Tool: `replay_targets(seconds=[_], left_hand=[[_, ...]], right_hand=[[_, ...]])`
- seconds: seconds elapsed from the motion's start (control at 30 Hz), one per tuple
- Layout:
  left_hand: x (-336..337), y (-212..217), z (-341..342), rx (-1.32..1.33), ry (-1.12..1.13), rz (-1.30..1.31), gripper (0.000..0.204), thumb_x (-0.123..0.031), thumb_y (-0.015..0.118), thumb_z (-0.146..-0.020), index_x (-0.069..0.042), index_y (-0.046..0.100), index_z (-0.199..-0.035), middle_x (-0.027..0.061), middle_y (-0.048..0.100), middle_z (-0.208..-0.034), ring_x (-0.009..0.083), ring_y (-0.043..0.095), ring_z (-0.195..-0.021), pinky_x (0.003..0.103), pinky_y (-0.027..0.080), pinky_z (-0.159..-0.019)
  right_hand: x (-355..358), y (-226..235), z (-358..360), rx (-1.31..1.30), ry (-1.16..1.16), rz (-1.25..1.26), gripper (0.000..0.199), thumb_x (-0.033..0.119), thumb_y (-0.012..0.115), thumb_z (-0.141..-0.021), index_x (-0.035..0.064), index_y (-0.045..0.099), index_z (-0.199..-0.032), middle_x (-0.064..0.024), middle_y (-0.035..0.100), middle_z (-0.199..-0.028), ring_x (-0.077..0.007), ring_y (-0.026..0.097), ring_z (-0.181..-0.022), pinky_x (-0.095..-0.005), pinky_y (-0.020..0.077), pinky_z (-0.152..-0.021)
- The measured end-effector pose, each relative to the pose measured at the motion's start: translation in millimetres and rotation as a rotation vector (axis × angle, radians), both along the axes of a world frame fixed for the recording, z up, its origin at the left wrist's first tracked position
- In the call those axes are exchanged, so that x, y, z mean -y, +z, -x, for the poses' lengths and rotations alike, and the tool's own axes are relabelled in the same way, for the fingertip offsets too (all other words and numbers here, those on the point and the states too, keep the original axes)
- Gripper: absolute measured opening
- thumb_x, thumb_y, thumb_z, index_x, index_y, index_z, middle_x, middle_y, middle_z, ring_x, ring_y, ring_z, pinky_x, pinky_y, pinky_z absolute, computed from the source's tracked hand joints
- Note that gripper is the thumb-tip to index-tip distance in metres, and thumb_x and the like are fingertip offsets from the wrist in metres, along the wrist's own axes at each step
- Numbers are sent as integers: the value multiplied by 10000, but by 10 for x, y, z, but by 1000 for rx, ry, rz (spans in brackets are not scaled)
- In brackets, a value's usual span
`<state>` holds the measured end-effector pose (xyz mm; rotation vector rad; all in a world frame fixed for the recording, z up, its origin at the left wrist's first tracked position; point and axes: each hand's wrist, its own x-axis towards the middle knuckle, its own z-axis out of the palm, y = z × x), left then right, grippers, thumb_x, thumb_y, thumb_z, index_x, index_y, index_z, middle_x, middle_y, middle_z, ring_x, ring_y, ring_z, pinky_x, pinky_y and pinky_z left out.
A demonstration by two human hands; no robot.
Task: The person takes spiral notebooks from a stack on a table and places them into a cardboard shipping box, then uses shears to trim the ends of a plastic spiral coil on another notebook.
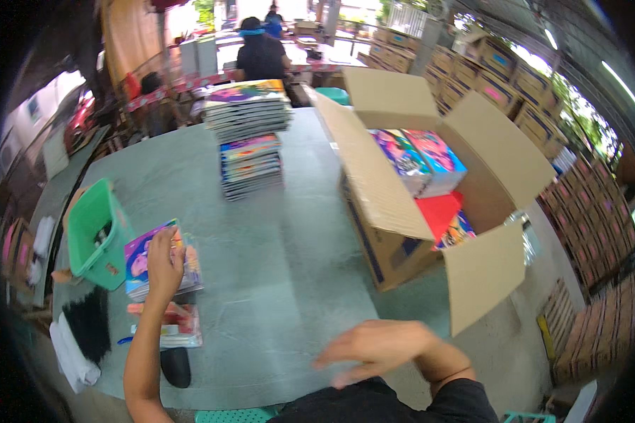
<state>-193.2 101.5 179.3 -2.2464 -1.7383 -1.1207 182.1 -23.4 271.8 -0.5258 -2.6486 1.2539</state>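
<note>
My left hand [165,262] lies on a short stack of colorful booklets [140,266] at the left of the table, its fingers stretched over the top cover. My right hand [377,347] is in the air above the table's near edge, somewhat blurred, with thumb and fingers apart and nothing seen in it. To its upper right stands an open cardboard box [381,243]. Inside are bundles of colorful booklets [420,158] and a red sheet [439,213]. A tall stack of booklets [250,137] stands toward the far side of the table.
Beside the left stack is a green plastic basket [88,257]. Closer to me lie a red-and-white packet [180,326], a dark oval object [176,368], and black and white cloths [85,328]. Piled cartons [593,218] line the right side. Another person [261,56] sits beyond the table.
</note>
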Motion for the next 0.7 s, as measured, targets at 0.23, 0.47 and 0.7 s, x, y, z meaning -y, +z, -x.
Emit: replay_targets(seconds=[0.23,0.47,0.7], left_hand=[[20,316,-1236,-12,-113,-71,241,-57,579,-783,-47,599,-1022,141,597,-983,291,567,-906,370,442,-804],[377,1355,-2288,439,55,-252,131,-85,588,-822,-5,621,-921,65,620,-835,119,564,-748,236,437,-673],[911,1485,-2776,335,119,-236,107,-29,598,-803,9,618,-901,47,620,-824,86,543,-717,221,429,-653]], right_hand=[[-364,848,-1902,-76,-979,-419,185,163,617,-825,-16,641,-866,-87,637,-746,-130,587,-690,-272,479,-658],[-1822,45,-2979,291,-656,-915,298,145,621,-757,49,576,-1037,-116,572,-1126,-275,557,-984,-390,445,-835],[-2846,-386,-2191,244,57,-1316,419,222,657,-703,96,557,-1090,-100,491,-1185,-259,390,-1212,-403,323,-1005]])
